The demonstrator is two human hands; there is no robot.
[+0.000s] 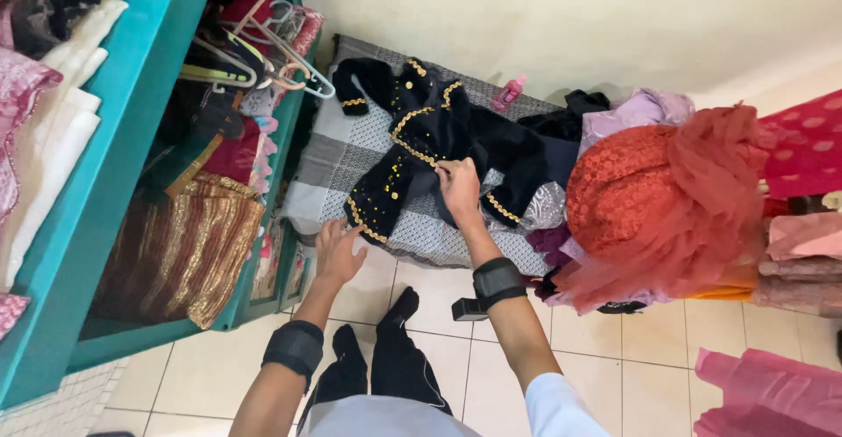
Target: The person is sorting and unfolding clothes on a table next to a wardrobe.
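Head view, looking down past the person's knees to a white tiled floor (649, 376).

Edges and room: a grey checked mattress (338, 161) lies low against the cream wall (570, 16), its near edge meeting the tiles. To the left stands a teal wardrobe (132, 103), open, with hangers (263, 46) and a gold-striped brown cloth (184, 248) spilling to its front lip; the wardrobe's corner sits just beside the mattress's left end, a narrow gap only. To the right, a heap of clothes crowds the mattress: an orange-red net garment (667, 200) on top, lilac cloth (636, 112) behind it, pink folds (807, 244) at the far right. Open floor lies only between the person's legs and the mattress edge, and off to the lower right, where a pink cloth (772, 393) lies on the tiles.

The black velvet jacket (421, 139), trimmed in gold braid, lies spread across the mattress, one sleeve reaching toward the upper left, its lower hem at the near edge. A small pink bottle (509, 93) lies beyond it near the wall.

Grip: the right hand (459, 187) rests on the jacket's middle, fingers drawn together and pinching the fabric by the gold-edged front. The left hand (338, 251) is at the jacket's lower hem at the mattress edge, fingers spread loosely, fingertips touching the braid, clasping nothing. Both wrists carry black bands.
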